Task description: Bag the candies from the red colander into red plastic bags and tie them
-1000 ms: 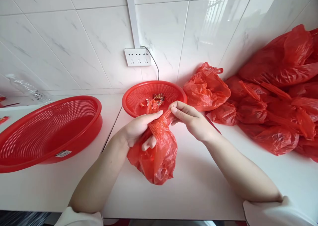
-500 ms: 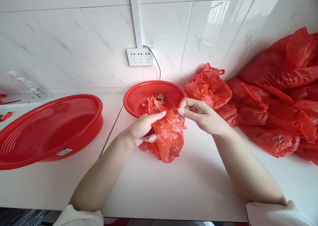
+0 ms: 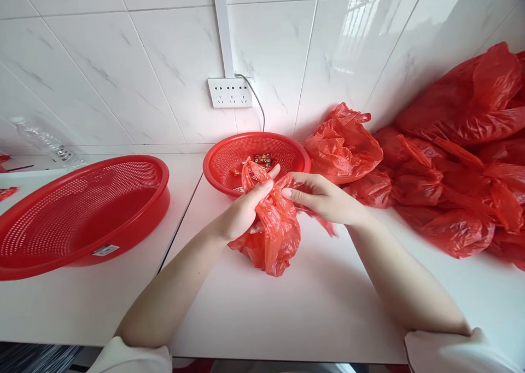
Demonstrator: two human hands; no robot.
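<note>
A crumpled red plastic bag [image 3: 281, 242] is held up between my two hands, over the white table and in front of the small basket. My left hand [image 3: 241, 209] pinches the bag's gathered top from the left, thumb on the near side. From the right, my right hand [image 3: 324, 198] grips the bag's other side between thumb and fingers, and a loose flap hangs below it. What the bag holds, if anything, is hidden. Just behind stands a small red basket [image 3: 287, 146] with a few small wrapped packets [image 3: 263, 158] in it, partly covered by the bag.
A large red basket [image 3: 118, 220] stands at the left, and a clear plastic bottle [image 3: 49, 143] lies behind it. Several filled red plastic bags [image 3: 463, 192] are piled at the right; another red bag [image 3: 342, 143] sits beside the small basket. A power socket [image 3: 230, 93] is on the tiled wall.
My right hand has moved slightly down and left, closer to my left hand, and now has more of the bag's top gathered in it. A flap of bag now shows below it.
</note>
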